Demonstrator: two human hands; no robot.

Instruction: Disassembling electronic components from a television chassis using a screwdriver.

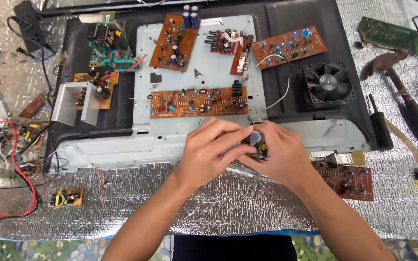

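You are holding a small circuit board (257, 143) between both hands, just above the near edge of the grey metal chassis plate (146, 140). Your left hand (208, 147) is closing its fingers over the board's left side, and your right hand (281, 155) is cupping it from the right, thumb and fingers pinching its edge. Both hands are gripping this one piece.

The board is looking light and stiff, but likely fragile: small parts are standing up from its face, so you are better off keeping your grip on the bare edges rather than on the components or any solder points underneath.

Room around you is tight. A long orange board (198, 101) is lying just beyond your fingers, and a dark red-brown board (349, 180) with a paintbrush (339, 158) is sitting just beside your right wrist. A black fan (328, 83) is resting further back on the right, and red and black wires (22, 188) are trailing well off to your left beside a small yellow board (66, 197). The most open space is the silver foil sheet (194, 208) covering the counter directly under your forearms, toward you.
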